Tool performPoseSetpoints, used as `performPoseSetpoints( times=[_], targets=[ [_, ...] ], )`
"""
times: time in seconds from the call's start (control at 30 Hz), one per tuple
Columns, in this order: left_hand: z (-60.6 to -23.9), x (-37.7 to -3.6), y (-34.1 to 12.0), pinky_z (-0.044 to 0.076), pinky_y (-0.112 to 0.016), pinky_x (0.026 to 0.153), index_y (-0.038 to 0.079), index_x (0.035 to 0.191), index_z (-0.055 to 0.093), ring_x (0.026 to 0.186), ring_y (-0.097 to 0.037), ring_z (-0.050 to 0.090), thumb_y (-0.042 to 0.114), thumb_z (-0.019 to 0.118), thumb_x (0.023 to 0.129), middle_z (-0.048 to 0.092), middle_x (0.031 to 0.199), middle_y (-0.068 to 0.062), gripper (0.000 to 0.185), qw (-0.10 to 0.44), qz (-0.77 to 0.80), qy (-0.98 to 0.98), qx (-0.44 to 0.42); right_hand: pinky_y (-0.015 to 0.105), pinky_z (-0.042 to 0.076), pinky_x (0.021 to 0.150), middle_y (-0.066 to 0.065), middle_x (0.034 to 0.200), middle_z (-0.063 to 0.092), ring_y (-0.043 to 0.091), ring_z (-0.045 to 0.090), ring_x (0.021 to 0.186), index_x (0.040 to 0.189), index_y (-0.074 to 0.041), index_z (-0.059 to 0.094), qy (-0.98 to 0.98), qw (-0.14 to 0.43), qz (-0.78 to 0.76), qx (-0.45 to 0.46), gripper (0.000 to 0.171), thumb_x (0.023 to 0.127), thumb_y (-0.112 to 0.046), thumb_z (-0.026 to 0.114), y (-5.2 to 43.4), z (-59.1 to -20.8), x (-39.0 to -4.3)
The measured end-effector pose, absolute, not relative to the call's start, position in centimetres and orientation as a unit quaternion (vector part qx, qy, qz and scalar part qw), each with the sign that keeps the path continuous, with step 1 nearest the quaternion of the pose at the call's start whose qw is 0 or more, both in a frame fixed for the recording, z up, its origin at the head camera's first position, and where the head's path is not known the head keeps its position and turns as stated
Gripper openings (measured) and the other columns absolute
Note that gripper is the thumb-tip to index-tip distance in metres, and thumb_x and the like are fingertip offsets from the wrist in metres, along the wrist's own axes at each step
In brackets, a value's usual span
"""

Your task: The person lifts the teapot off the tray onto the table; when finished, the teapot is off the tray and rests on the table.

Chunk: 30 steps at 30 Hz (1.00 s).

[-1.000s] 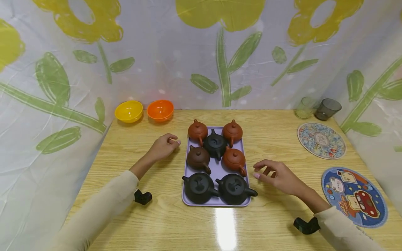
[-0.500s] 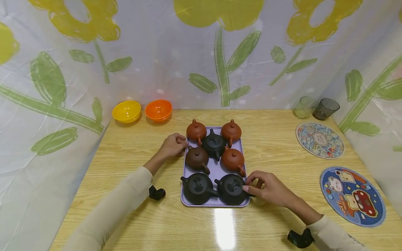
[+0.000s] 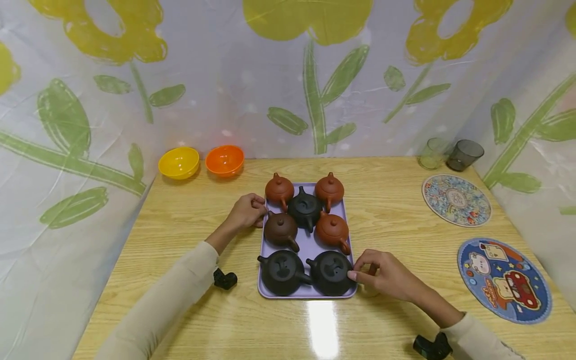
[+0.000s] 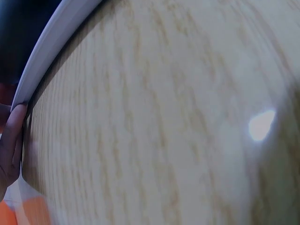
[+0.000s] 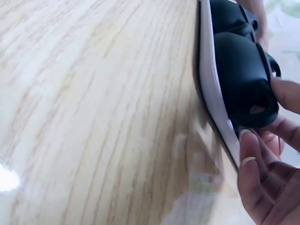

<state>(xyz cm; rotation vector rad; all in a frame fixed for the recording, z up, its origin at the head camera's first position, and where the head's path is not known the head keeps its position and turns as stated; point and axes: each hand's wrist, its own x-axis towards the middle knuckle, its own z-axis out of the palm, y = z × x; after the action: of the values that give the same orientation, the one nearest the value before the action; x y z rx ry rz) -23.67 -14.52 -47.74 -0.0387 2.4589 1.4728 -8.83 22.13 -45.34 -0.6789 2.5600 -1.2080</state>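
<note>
A lavender tray (image 3: 310, 243) carries several teapots. At its front right corner sits a black teapot (image 3: 332, 273), its handle partly hidden behind my right hand (image 3: 382, 274). In the right wrist view, my thumb (image 5: 287, 96) lies on the handle and a finger curls behind it, with other fingertips at the tray rim. My left hand (image 3: 246, 211) pinches the tray's left rim, beside the dark brown teapot (image 3: 281, 228). Another black teapot (image 3: 282, 272) is at front left. Behind are a third black one (image 3: 304, 205) and reddish-brown teapots (image 3: 332, 230).
A yellow bowl (image 3: 179, 163) and an orange bowl (image 3: 225, 161) stand at the back left. Back right are a greenish glass (image 3: 432, 154) and a grey glass (image 3: 465, 155). Two round mats, one floral (image 3: 456, 200) and one blue (image 3: 504, 280), lie on the right.
Over the last second my left hand moved right to the tray's rim, and my right hand came in to the front right teapot's handle. Since half a second ago both have stayed almost still.
</note>
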Motion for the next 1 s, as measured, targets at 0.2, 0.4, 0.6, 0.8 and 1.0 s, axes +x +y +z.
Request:
performPoseSetpoints(
  times=[0.2, 0.4, 0.6, 0.8, 1.0],
  targets=[
    [-47.5, -23.6, -14.5, 0.062, -0.028, 0.056, -0.005, 0.120, 0.057, 0.066, -0.012, 0.062, 0.004, 0.062, 0.093, 0.066, 0.102, -0.017, 0.029, 0.138, 0.519, 0.843, -0.019, 0.021, 0.049, 0.050, -0.007, 0.088, 0.067, 0.003, 0.055, 0.061, 0.092, -0.022, 0.071, 0.873, 0.127, -0.409, -0.236, 0.011, 0.090, -0.031, 0.076, 22.2, -45.0, -8.7],
    [-47.6, -23.6, -14.5, 0.063, -0.029, 0.057, -0.005, 0.121, 0.056, 0.065, -0.013, 0.064, 0.004, 0.062, 0.093, 0.066, 0.103, -0.017, 0.030, 0.143, 0.521, 0.841, -0.023, 0.021, 0.046, 0.047, -0.004, 0.086, 0.066, 0.003, 0.052, 0.058, 0.091, -0.018, 0.070, 0.873, 0.143, -0.412, -0.218, 0.010, 0.093, -0.028, 0.073, 22.0, -44.6, -8.3],
    [-47.9, -23.7, -14.4, 0.063, -0.029, 0.057, -0.004, 0.120, 0.056, 0.066, -0.013, 0.063, 0.004, 0.063, 0.092, 0.065, 0.102, -0.016, 0.030, 0.143, 0.525, 0.839, -0.025, 0.021, 0.044, 0.046, -0.001, 0.092, 0.067, 0.004, 0.051, 0.055, 0.091, -0.019, 0.069, 0.882, 0.148, -0.406, -0.189, 0.011, 0.095, -0.029, 0.069, 21.6, -44.0, -7.6],
    [-47.9, -23.6, -14.4, 0.063, -0.030, 0.059, -0.004, 0.120, 0.056, 0.069, -0.014, 0.064, 0.004, 0.062, 0.092, 0.064, 0.103, -0.016, 0.030, 0.142, 0.523, 0.840, -0.023, 0.021, 0.042, 0.045, -0.002, 0.093, 0.066, 0.003, 0.047, 0.053, 0.089, -0.020, 0.068, 0.894, 0.136, -0.388, -0.177, 0.013, 0.097, -0.030, 0.067, 21.2, -43.6, -7.2],
    [-47.7, -23.6, -14.4, 0.063, -0.030, 0.060, -0.004, 0.122, 0.056, 0.072, -0.015, 0.064, 0.004, 0.062, 0.092, 0.063, 0.105, -0.016, 0.031, 0.147, 0.521, 0.840, -0.029, 0.021, 0.041, 0.045, -0.001, 0.088, 0.063, 0.002, 0.045, 0.051, 0.090, -0.019, 0.066, 0.904, 0.130, -0.372, -0.164, 0.014, 0.098, -0.029, 0.066, 21.1, -43.0, -7.1]
  ],
)
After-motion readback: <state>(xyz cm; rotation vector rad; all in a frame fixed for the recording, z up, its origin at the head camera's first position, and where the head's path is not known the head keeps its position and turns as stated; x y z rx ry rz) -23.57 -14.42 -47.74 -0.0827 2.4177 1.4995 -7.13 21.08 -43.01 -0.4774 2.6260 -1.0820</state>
